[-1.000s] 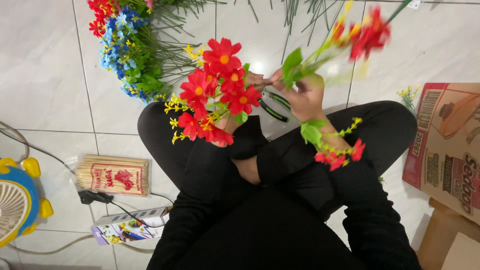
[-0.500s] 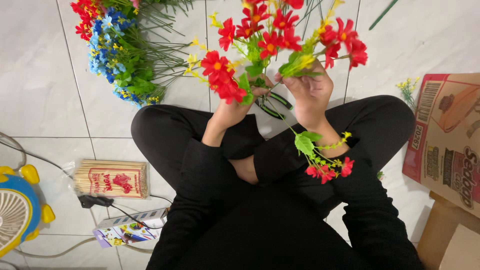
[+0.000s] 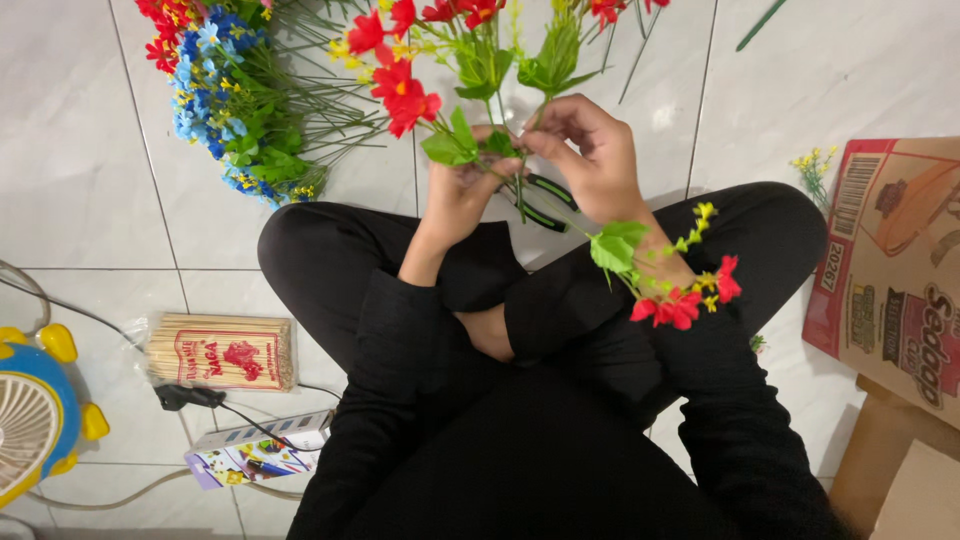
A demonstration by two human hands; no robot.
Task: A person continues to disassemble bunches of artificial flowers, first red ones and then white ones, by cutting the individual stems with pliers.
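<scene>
I sit cross-legged in black clothes on a white tiled floor. My left hand [image 3: 462,190] grips the stems of a bunch of red artificial flowers [image 3: 400,85] with green leaves, held up over the floor. My right hand [image 3: 590,155] pinches a green stem of the same bunch, close beside the left hand. A loose sprig with red and yellow blooms [image 3: 680,290] lies across my right forearm. A black tool with green trim [image 3: 545,205] lies on the floor under my hands, mostly hidden.
A heap of blue, red and yellow artificial flowers [image 3: 230,100] lies at the upper left. A pack of wooden skewers [image 3: 220,352], a power strip [image 3: 260,450] and a small blue-yellow fan [image 3: 35,420] sit at left. Cardboard boxes [image 3: 890,260] stand at right.
Both hands have lifted the red bunch away from my lap toward the top of the view, and the blooms now reach past the frame's upper edge.
</scene>
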